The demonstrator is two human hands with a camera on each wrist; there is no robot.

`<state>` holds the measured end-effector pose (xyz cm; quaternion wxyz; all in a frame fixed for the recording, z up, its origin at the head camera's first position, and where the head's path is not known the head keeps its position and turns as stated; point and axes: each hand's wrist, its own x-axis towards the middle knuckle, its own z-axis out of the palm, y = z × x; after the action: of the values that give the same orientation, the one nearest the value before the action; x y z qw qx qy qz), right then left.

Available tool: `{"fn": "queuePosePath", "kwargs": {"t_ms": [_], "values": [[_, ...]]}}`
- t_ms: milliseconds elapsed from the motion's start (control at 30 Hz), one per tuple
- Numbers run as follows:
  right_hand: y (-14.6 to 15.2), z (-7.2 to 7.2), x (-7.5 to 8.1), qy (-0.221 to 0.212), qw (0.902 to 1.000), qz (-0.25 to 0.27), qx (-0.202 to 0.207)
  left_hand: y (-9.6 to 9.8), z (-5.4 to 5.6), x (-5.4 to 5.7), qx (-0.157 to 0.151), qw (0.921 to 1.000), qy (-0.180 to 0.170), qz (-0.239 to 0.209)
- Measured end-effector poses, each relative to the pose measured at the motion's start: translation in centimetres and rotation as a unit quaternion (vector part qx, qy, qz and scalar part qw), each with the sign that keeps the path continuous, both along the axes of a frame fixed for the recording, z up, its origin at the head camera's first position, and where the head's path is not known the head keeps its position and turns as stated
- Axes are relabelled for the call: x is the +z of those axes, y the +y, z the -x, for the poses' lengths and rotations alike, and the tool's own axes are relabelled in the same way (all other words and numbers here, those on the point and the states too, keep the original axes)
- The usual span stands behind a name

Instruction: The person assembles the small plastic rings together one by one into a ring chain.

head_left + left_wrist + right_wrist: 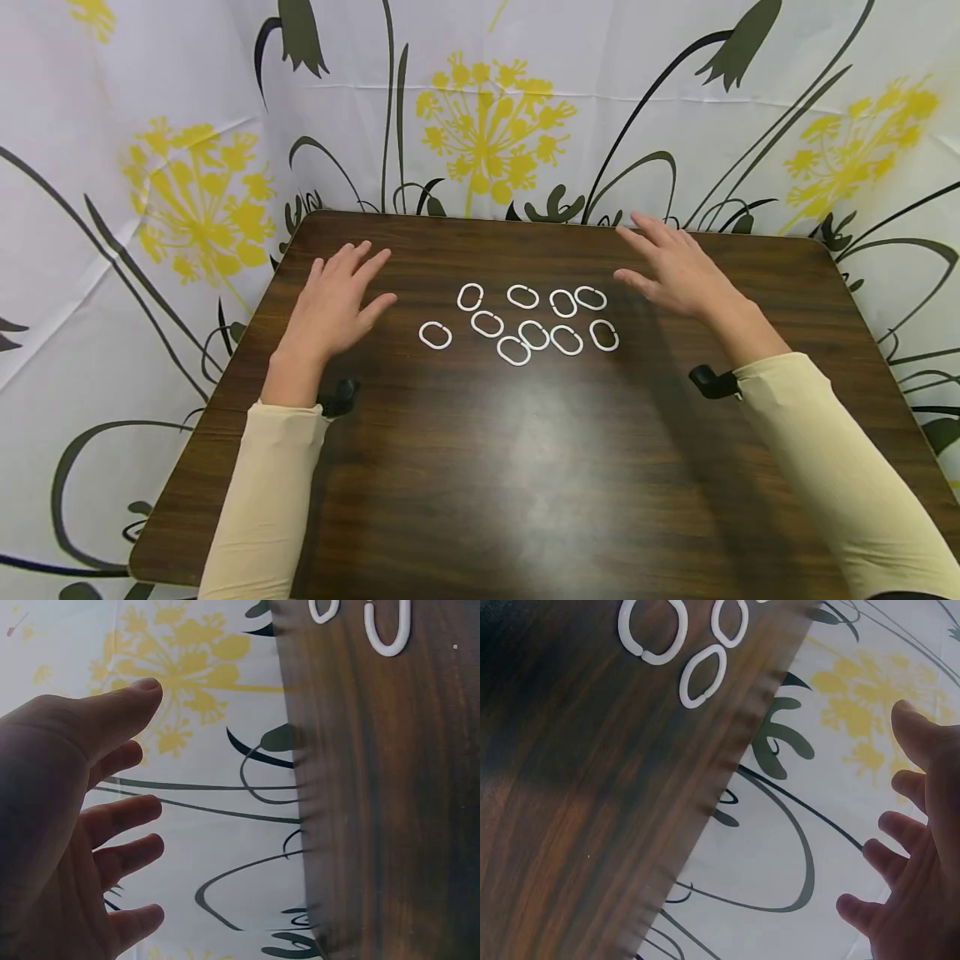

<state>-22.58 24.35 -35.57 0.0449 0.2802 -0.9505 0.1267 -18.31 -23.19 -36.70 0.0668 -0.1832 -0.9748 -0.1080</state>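
Several white oval plastic rings (522,286), each with a small gap in its loop, lie loosely grouped on the brown wooden table (450,483). Some of them touch or overlap. My left hand (330,304) hovers left of the group with fingers spread and nothing held; the nearest ring (422,333) lies to its right. On the other side, my right hand (678,267) is raised above the table, fingers apart and holding nothing, close to the rings at the right end. Both wrist views show bare palms, with a few rings (682,637) at the top edge of the right one.
A white curtain (615,50) with yellow flowers and grey-green stems hangs behind the table and along its sides. Small black wrist cameras (341,397) sit on both wrists, at the cuffs of cream sleeves (262,500).
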Motion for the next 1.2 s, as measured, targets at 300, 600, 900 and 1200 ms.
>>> {"fn": "queuePosePath", "kwargs": {"t_ms": [300, 600, 900, 1200], "values": [[-0.3, -0.6, -1.3, -0.04, 0.999, -0.017, 0.007, 0.9, 0.0, -2.7, -0.019, 0.9993, -0.033, 0.003], [-1.6, -2.0, -4.8, -0.11, 0.9925, -0.05, 0.02, 3.4, -0.4, -6.4, -0.029, 0.9936, -0.108, 0.014], [-2.8, -2.9, -7.1, -0.069, 0.9963, -0.051, -0.01, 4.3, -0.2, -8.2, -0.051, 0.9925, -0.11, 0.013], [-3.5, -3.3, -8.2, -0.055, 0.9955, -0.064, -0.043, 4.3, 0.1, -8.1, -0.038, 0.9936, -0.105, 0.018]]}}
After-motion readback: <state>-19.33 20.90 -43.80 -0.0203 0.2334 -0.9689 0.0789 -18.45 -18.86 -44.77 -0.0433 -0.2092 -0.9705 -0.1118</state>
